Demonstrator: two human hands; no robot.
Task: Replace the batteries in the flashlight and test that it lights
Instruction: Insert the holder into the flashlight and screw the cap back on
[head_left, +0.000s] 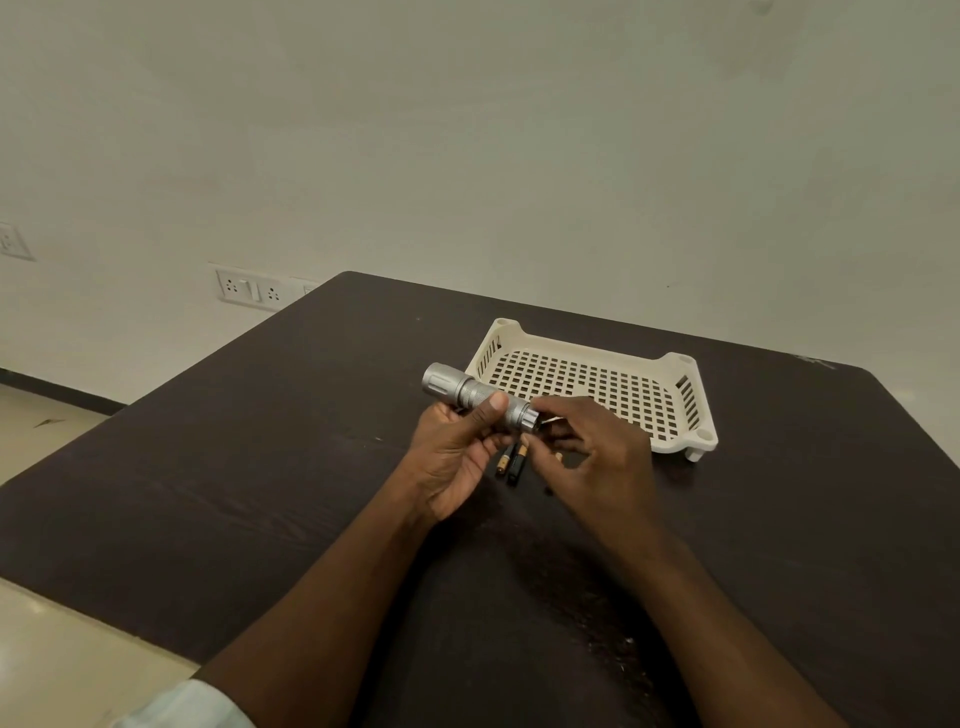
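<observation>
Left hand (457, 452) wrapped round flashlight (480, 397) barrel, held above table (260, 467). Right hand (597, 447) fingertips pinched at tail cap (529, 418) (on or off thread: cannot tell). Steady barrel, turn cap only, keep it square to thread. Long axis 10-to-4 o'clock, head toward 10. Batteries (511, 460) on table below, tray (680, 441) at 2 o'clock.

No text or label is readable, not even on the batteries (511, 460).
</observation>
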